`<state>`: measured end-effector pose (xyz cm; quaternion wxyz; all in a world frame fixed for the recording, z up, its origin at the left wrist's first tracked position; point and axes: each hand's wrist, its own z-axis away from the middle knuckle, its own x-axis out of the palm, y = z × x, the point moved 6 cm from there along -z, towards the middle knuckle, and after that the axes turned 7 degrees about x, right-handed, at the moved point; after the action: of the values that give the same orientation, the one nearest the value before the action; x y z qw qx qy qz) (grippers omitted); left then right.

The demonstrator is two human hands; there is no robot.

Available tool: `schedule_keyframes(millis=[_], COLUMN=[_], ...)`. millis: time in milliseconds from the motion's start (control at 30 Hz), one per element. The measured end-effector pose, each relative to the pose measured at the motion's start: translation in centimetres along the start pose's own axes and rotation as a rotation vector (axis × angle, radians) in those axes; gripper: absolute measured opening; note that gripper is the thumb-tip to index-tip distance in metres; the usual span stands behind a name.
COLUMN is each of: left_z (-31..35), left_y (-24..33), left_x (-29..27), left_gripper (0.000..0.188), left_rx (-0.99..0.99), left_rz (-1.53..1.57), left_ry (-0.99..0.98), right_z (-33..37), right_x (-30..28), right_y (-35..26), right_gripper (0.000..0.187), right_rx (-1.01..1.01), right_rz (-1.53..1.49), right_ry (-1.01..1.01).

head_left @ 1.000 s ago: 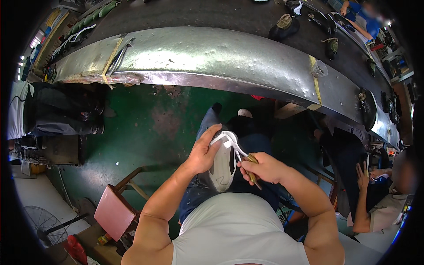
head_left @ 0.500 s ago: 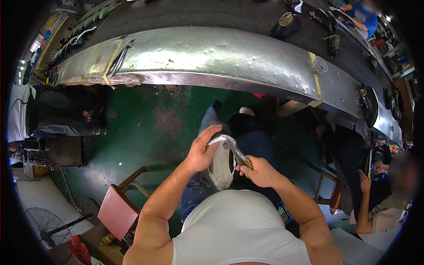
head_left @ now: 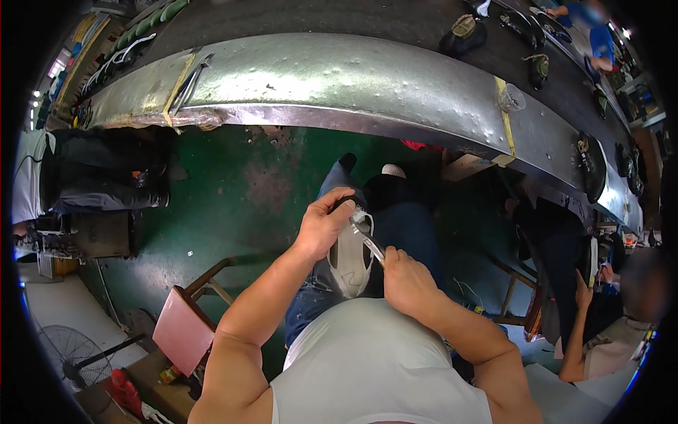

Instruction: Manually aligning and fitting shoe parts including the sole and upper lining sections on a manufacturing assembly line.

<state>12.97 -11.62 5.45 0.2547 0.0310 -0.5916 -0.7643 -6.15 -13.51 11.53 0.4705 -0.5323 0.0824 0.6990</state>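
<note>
A shoe upper on a last (head_left: pixel 347 263) rests sole side up on my lap, its underside pale with a drawn mark near my belly. My left hand (head_left: pixel 323 225) grips the far end, its thumb pressed over the edge. Metal pincers (head_left: pixel 369 244) are held in my right hand (head_left: pixel 408 283), fingers wrapped around the handle. The pincers' head lies over the far part of the underside, close to my left thumb. Whether the jaws bite on material cannot be made out.
A metal-edged workbench (head_left: pixel 296 78) spans ahead, with another pair of pincers (head_left: pixel 189 88) and dark shoes (head_left: pixel 462 35) on it. A pink-seated stool (head_left: pixel 183 328) and a fan (head_left: pixel 74 353) stand left. A seated person (head_left: pixel 607 339) works at the right.
The pincers' head has moved from the shoe's far rim inward over its underside. My right hand has turned knuckles-up around the handle. My left thumb has shifted right along the far end.
</note>
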Motion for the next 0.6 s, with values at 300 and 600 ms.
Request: schedule_keyframes(millis=[300, 600], left_z=[0.6, 0.3], left_y=[2.3, 2.3], left_x=[-0.8, -0.6], left_gripper=[0.036, 0.049], left_rx=[0.24, 0.183], left_rz=[-0.301, -0.222], left_ry=[-0.124, -0.295], right_z=[0.0, -2.4], right_x=[-2.9, -5.7], right_y=[1.2, -1.0], right_gripper=[0.031, 0.033], right_rx=[-0.029, -0.281], right_rz=[-0.817, -0.619], right_ry=[-0.162, 0.37])
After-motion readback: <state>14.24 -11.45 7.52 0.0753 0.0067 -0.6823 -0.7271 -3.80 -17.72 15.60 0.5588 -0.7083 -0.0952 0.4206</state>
